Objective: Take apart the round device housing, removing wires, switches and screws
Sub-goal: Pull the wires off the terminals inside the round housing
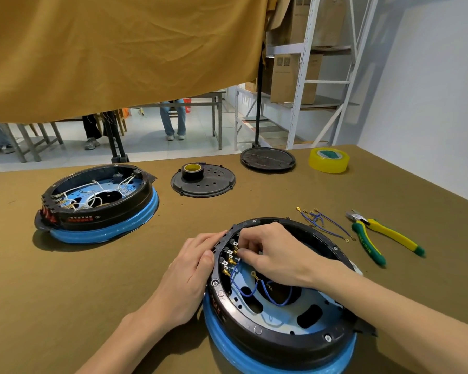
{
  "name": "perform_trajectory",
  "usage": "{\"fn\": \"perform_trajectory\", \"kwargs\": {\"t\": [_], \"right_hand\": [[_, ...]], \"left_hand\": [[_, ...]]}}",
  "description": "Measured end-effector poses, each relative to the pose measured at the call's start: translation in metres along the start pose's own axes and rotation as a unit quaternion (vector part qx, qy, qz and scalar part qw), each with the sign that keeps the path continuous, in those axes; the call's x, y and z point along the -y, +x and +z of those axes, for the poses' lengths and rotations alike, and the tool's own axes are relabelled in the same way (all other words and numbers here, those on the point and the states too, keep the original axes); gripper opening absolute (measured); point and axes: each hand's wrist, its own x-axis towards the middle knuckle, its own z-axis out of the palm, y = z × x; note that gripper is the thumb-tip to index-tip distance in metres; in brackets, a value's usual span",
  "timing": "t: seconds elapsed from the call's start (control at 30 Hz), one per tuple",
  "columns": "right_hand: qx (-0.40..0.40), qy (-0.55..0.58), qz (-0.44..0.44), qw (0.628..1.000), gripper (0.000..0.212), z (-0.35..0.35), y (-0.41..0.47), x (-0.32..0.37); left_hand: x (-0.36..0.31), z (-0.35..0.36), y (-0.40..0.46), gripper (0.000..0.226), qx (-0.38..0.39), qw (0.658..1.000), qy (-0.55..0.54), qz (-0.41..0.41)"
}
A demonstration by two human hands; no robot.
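Note:
A round black housing (278,344) on a blue ring sits open at the near right of the table. Blue wires (270,295) loop across its blue inner plate. A row of switches with brass terminals (229,261) lines its left wall. My left hand (189,273) holds the outside of that wall, fingers curled over the rim. My right hand (270,252) reaches inside from the right and pinches a terminal at the switches; what lies under the fingertips is hidden. Removed blue wires (322,222) lie on the table behind the housing.
A second housing (97,203) with white wires stands at the far left. Two black round lids (203,182) (268,159), a black tape roll (192,171) and a yellow tape roll (328,159) lie at the back. Yellow-green pliers (381,238) rest at the right.

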Motion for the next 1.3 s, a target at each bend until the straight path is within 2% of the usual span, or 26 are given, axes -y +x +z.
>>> {"fn": "perform_trajectory", "kwargs": {"t": [0.63, 0.73, 0.9, 1.03, 1.3], "right_hand": [[0.002, 0.013, 0.012, 1.000, 0.010, -0.007, -0.008, -0.004], [-0.020, 0.025, 0.017, 0.999, 0.005, -0.007, -0.010, -0.004], [-0.118, 0.037, 0.046, 0.991, 0.003, -0.006, -0.010, -0.009], [-0.082, -0.031, 0.098, 0.991, 0.015, -0.003, -0.004, -0.012], [-0.014, -0.094, 0.072, 0.993, 0.018, -0.003, -0.002, -0.001]], "left_hand": [[0.000, 0.000, 0.001, 0.066, -0.001, 1.000, -0.018, 0.005], [0.000, 0.000, 0.001, 0.061, 0.001, 1.000, -0.020, 0.004], [0.000, 0.000, 0.000, 0.064, -0.001, 1.000, -0.024, -0.001], [0.000, 0.001, 0.000, 0.058, -0.001, 1.000, -0.027, 0.000], [-0.002, 0.001, 0.000, 0.059, -0.005, 0.999, -0.033, -0.001]]}}
